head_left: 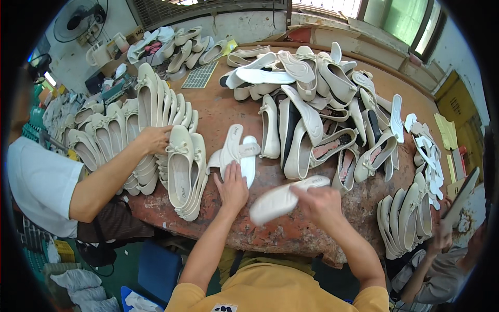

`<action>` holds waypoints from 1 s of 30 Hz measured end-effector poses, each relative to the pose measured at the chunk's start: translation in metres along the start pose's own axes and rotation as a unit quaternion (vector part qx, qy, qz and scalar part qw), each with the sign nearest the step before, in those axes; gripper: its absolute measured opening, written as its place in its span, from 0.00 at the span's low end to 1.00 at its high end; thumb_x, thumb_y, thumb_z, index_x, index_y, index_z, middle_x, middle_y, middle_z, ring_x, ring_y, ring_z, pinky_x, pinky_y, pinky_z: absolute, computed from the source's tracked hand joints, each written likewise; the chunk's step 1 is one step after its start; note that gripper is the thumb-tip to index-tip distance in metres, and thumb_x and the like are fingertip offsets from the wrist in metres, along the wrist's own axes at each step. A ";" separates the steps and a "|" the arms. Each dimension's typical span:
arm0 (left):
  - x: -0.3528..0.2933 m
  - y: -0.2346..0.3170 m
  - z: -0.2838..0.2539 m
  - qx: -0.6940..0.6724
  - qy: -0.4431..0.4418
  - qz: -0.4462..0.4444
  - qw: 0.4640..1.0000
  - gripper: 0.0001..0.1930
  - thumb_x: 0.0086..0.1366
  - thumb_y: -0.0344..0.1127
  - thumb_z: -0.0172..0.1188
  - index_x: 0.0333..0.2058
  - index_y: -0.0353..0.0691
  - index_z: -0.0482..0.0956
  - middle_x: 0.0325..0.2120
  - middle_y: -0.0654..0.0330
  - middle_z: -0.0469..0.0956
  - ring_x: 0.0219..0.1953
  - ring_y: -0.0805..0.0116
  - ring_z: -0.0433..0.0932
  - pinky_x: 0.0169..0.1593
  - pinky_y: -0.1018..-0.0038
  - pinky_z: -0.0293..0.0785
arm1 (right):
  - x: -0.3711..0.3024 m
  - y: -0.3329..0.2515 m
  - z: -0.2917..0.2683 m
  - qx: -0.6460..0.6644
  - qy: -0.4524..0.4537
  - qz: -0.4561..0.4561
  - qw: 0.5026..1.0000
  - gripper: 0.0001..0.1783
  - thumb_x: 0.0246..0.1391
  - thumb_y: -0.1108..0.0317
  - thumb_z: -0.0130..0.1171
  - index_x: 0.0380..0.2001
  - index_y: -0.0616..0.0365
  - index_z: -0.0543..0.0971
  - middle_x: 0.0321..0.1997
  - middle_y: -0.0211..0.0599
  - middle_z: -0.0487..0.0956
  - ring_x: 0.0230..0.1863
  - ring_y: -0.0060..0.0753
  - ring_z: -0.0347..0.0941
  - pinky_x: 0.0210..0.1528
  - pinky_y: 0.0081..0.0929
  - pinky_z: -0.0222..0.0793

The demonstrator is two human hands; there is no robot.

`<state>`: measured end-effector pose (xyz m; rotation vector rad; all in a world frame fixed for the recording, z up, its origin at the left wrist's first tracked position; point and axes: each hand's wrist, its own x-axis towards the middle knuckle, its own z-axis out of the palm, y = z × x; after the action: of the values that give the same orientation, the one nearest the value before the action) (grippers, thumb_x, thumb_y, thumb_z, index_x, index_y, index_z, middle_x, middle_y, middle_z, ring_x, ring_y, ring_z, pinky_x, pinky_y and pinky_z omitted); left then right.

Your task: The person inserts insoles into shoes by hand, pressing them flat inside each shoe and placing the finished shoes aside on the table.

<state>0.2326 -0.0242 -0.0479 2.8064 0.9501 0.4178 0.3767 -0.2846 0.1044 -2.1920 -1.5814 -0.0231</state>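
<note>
My left hand (232,186) lies on the table with its fingers stretched out over a small pile of insoles. The top insole (231,146) is pale beige and crosses a second insole (249,149) beneath it. My right hand (320,204) is closed on a pale insole (273,204), held tilted above the table's front edge. Motion smears both that hand and the insole's wide end. Beyond my hands, cream flat shoes (297,151) with bows lie heaped together with loose insoles.
A co-worker's hand (155,139) on the left touches nested rows of cream shoes (179,156). At the right, another person's hand (442,236) holds a long dark-edged piece (462,195) beside a shoe stack (403,218) and loose insoles (429,161). A gridded sheet (200,75) lies farther back.
</note>
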 end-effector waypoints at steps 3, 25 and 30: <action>0.044 0.030 -0.024 -0.007 0.035 0.000 0.999 0.26 0.73 0.42 0.64 0.64 0.34 0.80 0.69 0.49 0.76 0.70 0.52 0.75 0.73 0.37 0.62 | -0.058 0.019 0.007 0.208 -0.062 0.041 0.975 0.25 0.58 0.74 0.64 0.60 0.53 0.86 0.39 0.49 0.88 0.46 0.57 0.86 0.51 0.47 0.82; 0.025 0.157 -0.088 -0.429 -0.121 0.318 0.837 0.11 0.63 0.21 0.60 0.43 0.34 0.85 0.43 0.49 0.85 0.46 0.43 0.86 0.47 0.54 0.82 | -0.159 0.027 0.051 0.088 0.033 0.350 0.932 0.28 0.50 0.55 0.79 0.46 0.52 0.74 0.45 0.49 0.82 0.45 0.60 0.83 0.46 0.53 0.78; -0.063 0.028 -0.099 -0.254 -0.232 0.372 0.862 0.14 0.58 0.21 0.63 0.43 0.38 0.87 0.53 0.55 0.86 0.51 0.49 0.88 0.51 0.57 0.86 | -0.137 0.037 0.039 0.155 0.059 0.400 0.902 0.25 0.54 0.58 0.77 0.47 0.51 0.73 0.33 0.51 0.80 0.33 0.57 0.79 0.37 0.48 0.76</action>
<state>0.1705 -0.0800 0.0394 2.4602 -0.3354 0.0295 0.3535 -0.4038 0.0206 -2.3451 -0.4830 0.3138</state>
